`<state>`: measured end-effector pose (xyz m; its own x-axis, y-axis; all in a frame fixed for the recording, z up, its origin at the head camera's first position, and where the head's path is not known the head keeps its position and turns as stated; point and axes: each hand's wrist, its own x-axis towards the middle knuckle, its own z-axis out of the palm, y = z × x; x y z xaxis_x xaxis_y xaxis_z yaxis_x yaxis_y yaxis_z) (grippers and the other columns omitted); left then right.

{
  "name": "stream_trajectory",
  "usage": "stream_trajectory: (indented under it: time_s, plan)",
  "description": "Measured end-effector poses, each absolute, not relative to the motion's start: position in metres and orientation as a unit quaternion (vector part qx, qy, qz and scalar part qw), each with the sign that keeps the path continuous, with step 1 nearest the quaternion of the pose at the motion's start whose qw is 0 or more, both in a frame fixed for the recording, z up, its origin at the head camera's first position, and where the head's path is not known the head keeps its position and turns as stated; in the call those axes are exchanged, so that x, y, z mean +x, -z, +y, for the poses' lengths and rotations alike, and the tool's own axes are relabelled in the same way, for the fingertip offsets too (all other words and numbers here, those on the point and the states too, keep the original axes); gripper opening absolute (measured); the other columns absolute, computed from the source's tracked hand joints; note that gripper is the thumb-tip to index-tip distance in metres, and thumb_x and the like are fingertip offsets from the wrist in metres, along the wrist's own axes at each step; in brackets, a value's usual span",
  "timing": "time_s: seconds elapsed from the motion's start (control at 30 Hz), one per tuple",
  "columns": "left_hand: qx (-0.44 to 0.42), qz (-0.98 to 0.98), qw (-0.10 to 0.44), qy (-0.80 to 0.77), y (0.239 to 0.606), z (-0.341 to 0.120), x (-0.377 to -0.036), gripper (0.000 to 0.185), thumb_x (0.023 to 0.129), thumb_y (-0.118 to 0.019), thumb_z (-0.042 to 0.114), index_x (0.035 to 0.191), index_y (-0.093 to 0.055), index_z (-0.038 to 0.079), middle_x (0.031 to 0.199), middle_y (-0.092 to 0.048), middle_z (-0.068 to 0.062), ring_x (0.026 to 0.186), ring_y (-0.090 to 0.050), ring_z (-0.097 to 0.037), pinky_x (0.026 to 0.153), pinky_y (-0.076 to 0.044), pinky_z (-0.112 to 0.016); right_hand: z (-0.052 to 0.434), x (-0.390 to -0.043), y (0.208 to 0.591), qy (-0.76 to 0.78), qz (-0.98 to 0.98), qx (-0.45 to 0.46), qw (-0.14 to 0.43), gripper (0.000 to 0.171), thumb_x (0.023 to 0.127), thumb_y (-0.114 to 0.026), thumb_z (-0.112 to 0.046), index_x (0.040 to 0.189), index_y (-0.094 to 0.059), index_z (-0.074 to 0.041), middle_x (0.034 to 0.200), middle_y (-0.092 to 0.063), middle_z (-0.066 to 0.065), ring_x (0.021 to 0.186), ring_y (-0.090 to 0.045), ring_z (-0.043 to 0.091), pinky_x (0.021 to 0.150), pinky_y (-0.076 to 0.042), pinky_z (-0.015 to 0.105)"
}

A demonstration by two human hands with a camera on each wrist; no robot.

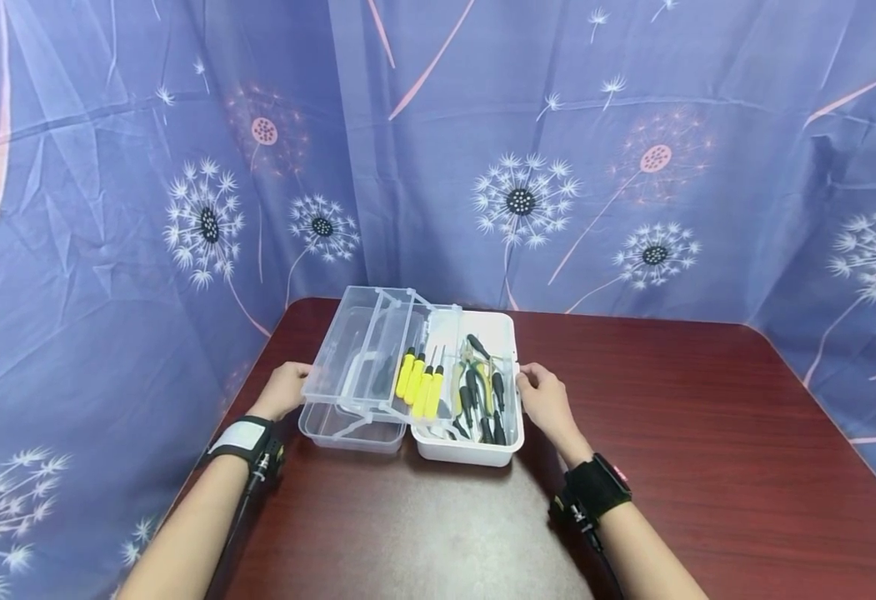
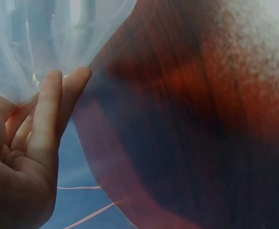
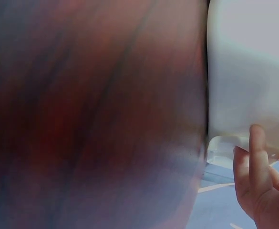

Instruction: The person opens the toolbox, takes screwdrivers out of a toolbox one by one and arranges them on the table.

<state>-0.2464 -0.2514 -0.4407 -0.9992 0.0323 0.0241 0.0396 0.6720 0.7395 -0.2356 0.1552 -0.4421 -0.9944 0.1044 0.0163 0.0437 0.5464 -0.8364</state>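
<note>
Your left hand (image 1: 282,390) rested against the left end of the clear lid tray (image 1: 358,367) of the toolbox (image 1: 475,446), which sat near the back left of the dark red counter (image 1: 708,433). In the left wrist view your fingers (image 2: 48,109) lay straight and close together, their tips touching the clear plastic wall; they were not curled round it.

Your right hand (image 1: 546,404) sat at the right edge of the white base of the toolbox. In the head view your fingers touched the rim near its far right corner. The right wrist view showed one finger (image 3: 257,148) straight up against the white wall, the others loosely bent beside it; you could not tell from it whether your thumb pinched the rim.

The toolbox stood open, its clear tray swung out to the left and raised above a lower clear section. Four yellow-handled screwdrivers (image 1: 419,383) lay side by side in the tray's right part, handles toward you. Just right of them, in the white base, lay pliers (image 1: 475,375) with black and yellow-green grips among other dark-handled tools.

A blue curtain (image 1: 145,208) printed with dandelions hung behind the counter and to both sides of it.
</note>
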Motion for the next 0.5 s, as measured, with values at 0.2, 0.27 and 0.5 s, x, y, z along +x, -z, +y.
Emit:
stream_trajectory:
  time_s: [0.2, 0.27, 0.5]
  plan:
    - [-0.016, -0.920, -0.002, 0.390, 0.442, -0.253, -0.247, 0.030, 0.095, -0.054, 0.013, 0.113, -0.066, -0.008, 0.106, -0.069, -0.026, 0.076, -0.062, -0.015, 0.065, -0.052, -0.025, 0.156, -0.237, 0.444, -0.463, -0.885, -0.042, 0.034, 0.031, 0.098, -0.045, -0.023, 0.116, -0.063, -0.004, 0.101, -0.070, 0.019, 0.066, -0.063, 0.013, 0.056, -0.052, 0.024]
    - [0.000, -0.929, 0.005, 0.371, 0.436, -0.254, -0.245, 0.037, 0.099, -0.048, 0.022, 0.119, -0.064, -0.005, 0.112, -0.068, -0.025, 0.089, -0.067, -0.025, 0.076, -0.056, -0.034, 0.156, -0.238, 0.444, -0.463, -0.885, -0.039, 0.033, 0.032, 0.098, -0.045, -0.023, 0.116, -0.062, -0.004, 0.102, -0.070, 0.019, 0.068, -0.064, 0.013, 0.057, -0.053, 0.024]
    - [0.071, -0.916, 0.072, 0.388, 0.389, -0.237, -0.229, 0.049, 0.101, -0.038, 0.039, 0.134, -0.055, 0.008, 0.117, -0.067, -0.022, 0.100, -0.068, -0.035, 0.080, -0.054, -0.036, 0.156, -0.237, 0.447, -0.469, -0.882, -0.035, 0.035, 0.032, 0.098, -0.045, -0.023, 0.116, -0.062, -0.004, 0.099, -0.070, 0.019, 0.065, -0.063, 0.011, 0.056, -0.054, 0.025]
